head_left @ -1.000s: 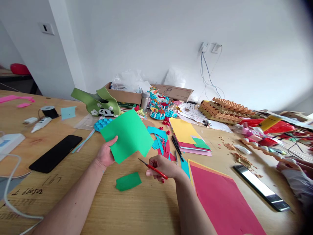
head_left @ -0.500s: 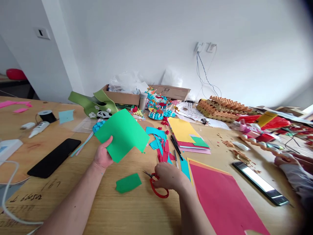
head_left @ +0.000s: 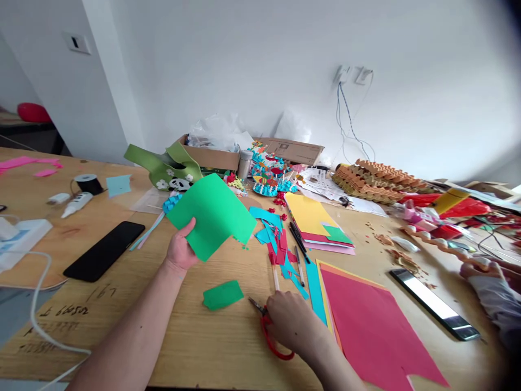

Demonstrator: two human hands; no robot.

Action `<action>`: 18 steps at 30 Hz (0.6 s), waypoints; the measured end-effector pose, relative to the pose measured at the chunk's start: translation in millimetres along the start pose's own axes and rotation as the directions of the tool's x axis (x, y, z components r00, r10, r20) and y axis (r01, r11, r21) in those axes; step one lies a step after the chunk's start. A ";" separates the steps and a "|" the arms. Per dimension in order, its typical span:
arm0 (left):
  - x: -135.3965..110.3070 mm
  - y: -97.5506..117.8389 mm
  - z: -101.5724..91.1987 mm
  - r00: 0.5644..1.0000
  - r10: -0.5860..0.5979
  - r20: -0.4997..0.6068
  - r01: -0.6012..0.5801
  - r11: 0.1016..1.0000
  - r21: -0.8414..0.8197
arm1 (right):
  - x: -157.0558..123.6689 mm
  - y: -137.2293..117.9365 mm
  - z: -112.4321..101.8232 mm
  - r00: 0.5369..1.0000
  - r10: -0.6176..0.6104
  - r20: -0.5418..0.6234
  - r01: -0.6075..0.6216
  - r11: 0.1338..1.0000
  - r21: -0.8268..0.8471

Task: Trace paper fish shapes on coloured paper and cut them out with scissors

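Observation:
My left hand (head_left: 182,251) grips a large green paper sheet (head_left: 211,214) by its lower left corner and holds it tilted above the wooden table (head_left: 211,347). A small cut-off green piece (head_left: 222,295) lies flat on the table below it. My right hand (head_left: 293,323) rests low on the table with its fingers curled over the red-handled scissors (head_left: 269,329). The scissors lie flat, their dark blades pointing left towards the green piece, and the handles are partly hidden under my fingers.
A big pink sheet (head_left: 368,326) lies right of my right hand, with blue and red paper scraps (head_left: 280,244) and pens beyond. A black phone (head_left: 104,251) lies to the left. Another person's hand (head_left: 486,274) works at the far right beside a shiny flat bar (head_left: 434,310).
My right hand has lowered the scissors from the air onto the table and drawn them nearer to me. My left hand has kept the green sheet raised.

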State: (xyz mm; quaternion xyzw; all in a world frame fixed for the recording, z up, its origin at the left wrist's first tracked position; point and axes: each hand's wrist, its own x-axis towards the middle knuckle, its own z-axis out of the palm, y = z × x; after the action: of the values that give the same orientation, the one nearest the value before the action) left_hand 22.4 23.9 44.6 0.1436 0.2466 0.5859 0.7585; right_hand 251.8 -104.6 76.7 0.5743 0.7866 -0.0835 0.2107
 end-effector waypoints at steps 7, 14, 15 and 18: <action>1.2 12.3 -7.6 0.994 0.098 0.057 -0.094 0.993 -0.073 | 9.0 -4.3 -16.0 0.996 -0.025 -0.090 0.029 0.998 0.053; -4.1 22.2 -7.5 0.970 0.240 0.037 -0.233 0.963 -0.134 | 67.0 -28.9 -23.6 0.917 -0.294 -0.270 0.359 0.904 0.233; -4.2 23.0 -7.7 0.970 0.241 0.034 -0.234 0.963 -0.132 | 73.1 -32.8 -22.7 0.906 -0.332 -0.264 0.390 0.897 0.210; -3.3 24.8 -9.0 0.964 0.260 0.051 -0.252 0.959 -0.127 | 82.7 -41.6 -21.6 0.892 -0.393 -0.223 0.432 0.887 0.166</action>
State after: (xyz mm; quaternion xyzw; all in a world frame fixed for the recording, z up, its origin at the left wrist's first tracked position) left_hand -3.3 26.8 50.3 0.1483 0.1649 0.6877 0.6913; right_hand 186.9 -38.3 56.1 0.4175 0.8936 -0.1561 0.0526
